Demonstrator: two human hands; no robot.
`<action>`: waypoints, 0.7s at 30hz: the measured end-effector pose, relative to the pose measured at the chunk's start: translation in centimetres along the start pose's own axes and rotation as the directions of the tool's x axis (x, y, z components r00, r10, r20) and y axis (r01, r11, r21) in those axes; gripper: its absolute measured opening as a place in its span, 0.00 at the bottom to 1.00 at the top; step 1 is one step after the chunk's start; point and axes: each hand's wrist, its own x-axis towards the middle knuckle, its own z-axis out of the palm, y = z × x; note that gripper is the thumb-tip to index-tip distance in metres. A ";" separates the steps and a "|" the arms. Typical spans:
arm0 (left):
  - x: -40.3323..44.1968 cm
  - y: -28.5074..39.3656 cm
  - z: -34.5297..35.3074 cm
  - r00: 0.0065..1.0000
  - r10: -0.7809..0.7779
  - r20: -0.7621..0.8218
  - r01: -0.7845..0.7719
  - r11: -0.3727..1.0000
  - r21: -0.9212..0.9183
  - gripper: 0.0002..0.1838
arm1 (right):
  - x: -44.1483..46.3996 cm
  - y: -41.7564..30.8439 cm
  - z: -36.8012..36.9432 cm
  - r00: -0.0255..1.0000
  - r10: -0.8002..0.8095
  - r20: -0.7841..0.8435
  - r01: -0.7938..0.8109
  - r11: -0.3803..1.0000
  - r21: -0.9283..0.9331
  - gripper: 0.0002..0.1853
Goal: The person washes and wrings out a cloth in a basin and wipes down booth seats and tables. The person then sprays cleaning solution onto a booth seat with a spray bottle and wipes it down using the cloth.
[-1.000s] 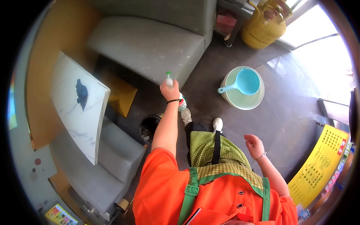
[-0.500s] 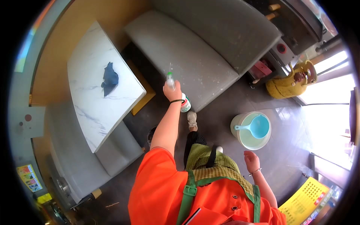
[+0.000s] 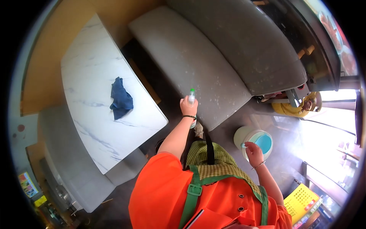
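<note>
My left hand (image 3: 188,107) is wrapped round a spray bottle (image 3: 191,97) with a green nozzle, held over the front edge of the grey bench seat (image 3: 183,53). Much of the bottle is hidden behind the hand. My right hand (image 3: 254,153) hangs in front of the white bucket (image 3: 241,138) with its fingers loosely curled; whether anything is in it cannot be made out. Inside the bucket lies a light blue dipper (image 3: 264,143), its handle partly covered by that hand. A crumpled dark blue cloth (image 3: 121,100) rests on the white marbled table (image 3: 91,65).
A second grey bench (image 3: 72,152) stands beyond the table at the left. A yellow gas cylinder (image 3: 291,108) is at the right, beside a dark metal unit (image 3: 324,57). Below it at the lower right is a yellow printed sheet (image 3: 300,202). Pale spots mark the bench seat.
The view has shifted toward the benches and table. My left hand, still round the bottle, is now nearer the bench seat's front edge. My right hand now overlaps the bucket and dipper handle in view.
</note>
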 end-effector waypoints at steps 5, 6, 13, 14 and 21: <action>-0.1 0.6 -1.1 1.000 0.024 -0.021 -0.025 0.999 -0.045 0.09 | 0.6 -0.2 0.1 0.997 -0.007 0.079 0.008 1.000 -0.016 0.12; 0.1 0.5 -1.1 1.000 -0.004 -0.031 0.004 1.000 0.004 0.09 | 0.8 -0.3 0.1 0.997 -0.019 0.080 0.020 1.000 -0.008 0.12; -0.4 1.4 -1.5 0.956 -0.287 0.056 0.287 0.958 0.001 0.12 | 4.9 -0.1 -0.8 0.972 -0.163 0.169 0.167 0.986 -0.010 0.13; -0.6 2.6 -2.0 0.955 -0.294 0.039 0.294 0.956 0.006 0.12 | 6.1 -0.2 -0.4 0.958 -0.192 0.214 0.197 0.980 -0.001 0.16; -2.9 14.4 -4.0 0.986 -0.088 0.141 0.129 0.939 -0.318 0.25 | 13.9 -11.2 4.4 0.717 -0.685 0.131 0.650 0.724 0.229 0.38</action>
